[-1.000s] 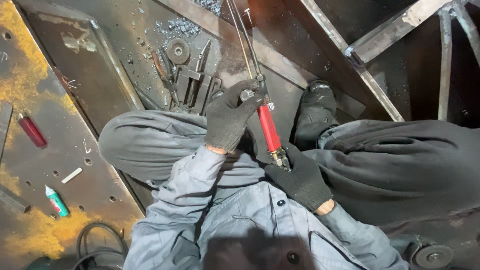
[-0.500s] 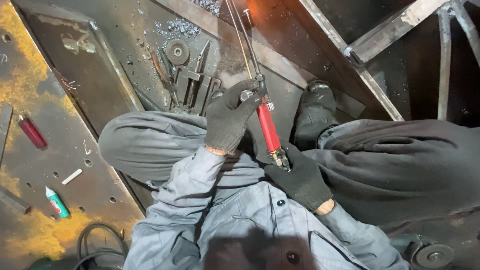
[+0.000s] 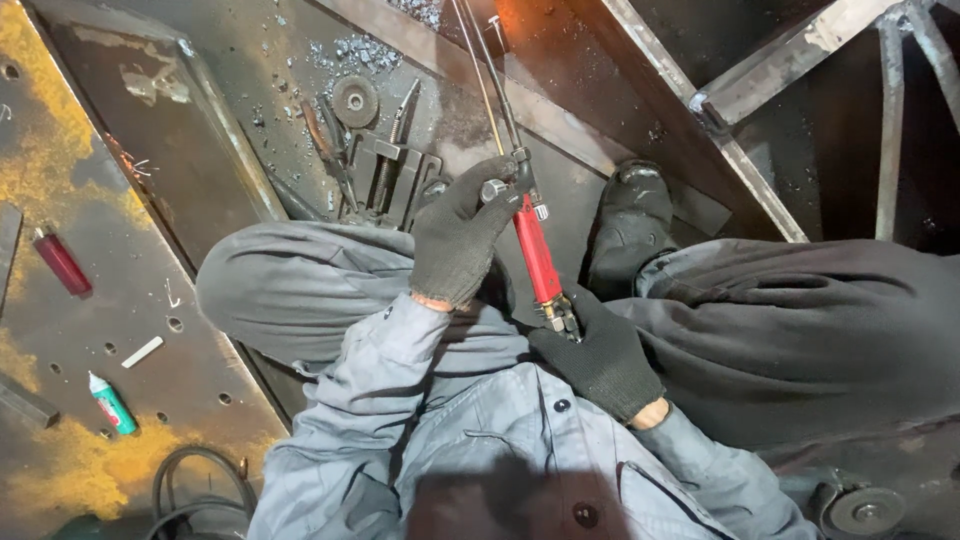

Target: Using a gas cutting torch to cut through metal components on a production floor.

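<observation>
Gloved left hand [image 3: 462, 240] pinches a valve knob on the red-handled metal cutting torch [image 3: 535, 255]; right hand [image 3: 598, 355] grips its base, apparently mid-adjustment over rusty steel plate [image 3: 560, 40].

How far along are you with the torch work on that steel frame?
Done: nothing finished shows clearly, only metal chips lying on the plate. In hand: the right hand grips the base of the red-handled torch, the left hand is on its valve end, and an orange glow shows by the tip. What is left cannot be told from this view.
</observation>
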